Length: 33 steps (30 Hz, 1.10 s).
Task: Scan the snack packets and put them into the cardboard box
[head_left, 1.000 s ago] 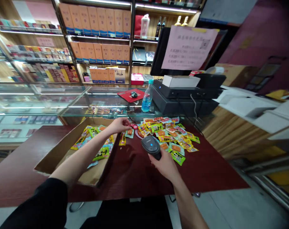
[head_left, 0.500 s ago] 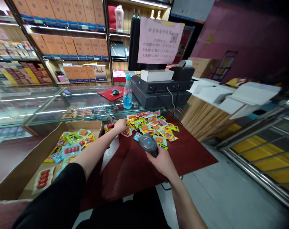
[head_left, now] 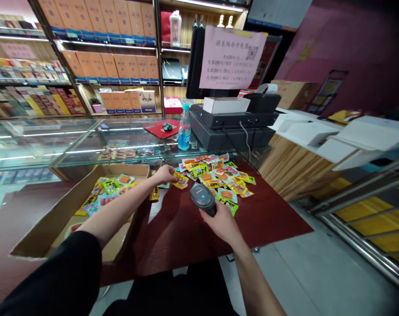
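Observation:
Between the fingers of my left hand [head_left: 166,174] is a yellow snack packet [head_left: 180,180], held just left of the pile. My right hand [head_left: 223,221] is wrapped around the handle of a dark grey barcode scanner [head_left: 202,198], its head tilted toward the packets and a small blue light showing on top. Beyond the scanner spreads a heap of small sausage and snack packets [head_left: 219,173] in yellow, green and clear wrappers. To the left, an open cardboard box [head_left: 61,219] holds more such packets [head_left: 111,186], partly hidden under my left forearm.
Everything rests on a dark red table [head_left: 179,237]. Behind it runs a glass display counter [head_left: 133,136] with a blue drink bottle [head_left: 184,131], a mouse [head_left: 167,127] on a red mat, and a black cash drawer [head_left: 226,137]. A metal railing [head_left: 357,237] stands at the right.
My left hand has drawn back slightly from the pile, and a yellow packet now shows in its fingers. The view has shifted a little left. The scanner stays in my right hand.

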Each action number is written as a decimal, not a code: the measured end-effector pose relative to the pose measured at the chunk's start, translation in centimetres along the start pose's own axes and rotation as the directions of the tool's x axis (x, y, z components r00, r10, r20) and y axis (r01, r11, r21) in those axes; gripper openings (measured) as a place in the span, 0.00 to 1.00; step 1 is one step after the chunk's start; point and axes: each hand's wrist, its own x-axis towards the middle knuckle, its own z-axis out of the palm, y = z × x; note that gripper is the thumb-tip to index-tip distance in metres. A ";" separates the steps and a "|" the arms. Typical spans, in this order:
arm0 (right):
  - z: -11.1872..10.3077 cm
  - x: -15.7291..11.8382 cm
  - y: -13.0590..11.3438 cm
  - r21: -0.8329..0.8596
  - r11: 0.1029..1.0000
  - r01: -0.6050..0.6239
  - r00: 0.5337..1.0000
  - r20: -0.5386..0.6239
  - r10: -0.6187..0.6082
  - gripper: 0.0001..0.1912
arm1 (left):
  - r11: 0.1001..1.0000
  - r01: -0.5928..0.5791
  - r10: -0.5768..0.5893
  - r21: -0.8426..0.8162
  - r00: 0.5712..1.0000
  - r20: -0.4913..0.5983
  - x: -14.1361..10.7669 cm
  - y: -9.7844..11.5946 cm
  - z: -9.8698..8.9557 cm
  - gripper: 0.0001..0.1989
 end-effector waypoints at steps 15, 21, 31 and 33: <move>2.7 -0.4 -5.1 0.141 0.982 0.125 0.979 0.145 -0.145 0.12 | 0.915 0.018 -0.002 -0.403 0.999 0.039 -12.1 -2.7 -6.9 0.21; 3.3 -0.6 -5.4 0.140 0.984 0.108 0.978 0.165 -0.131 0.12 | 0.937 0.003 0.012 -0.348 0.999 0.043 -11.6 -2.9 -6.6 0.20; 3.3 -0.6 -5.3 0.145 0.984 0.103 0.978 0.164 -0.126 0.10 | 0.952 -0.016 0.033 -0.307 0.998 0.049 -11.5 -3.3 -6.4 0.19; 3.3 -0.6 -5.3 0.145 0.984 0.100 0.978 0.165 -0.124 0.10 | 0.953 -0.019 0.037 -0.301 0.998 0.053 -11.5 -3.1 -6.5 0.20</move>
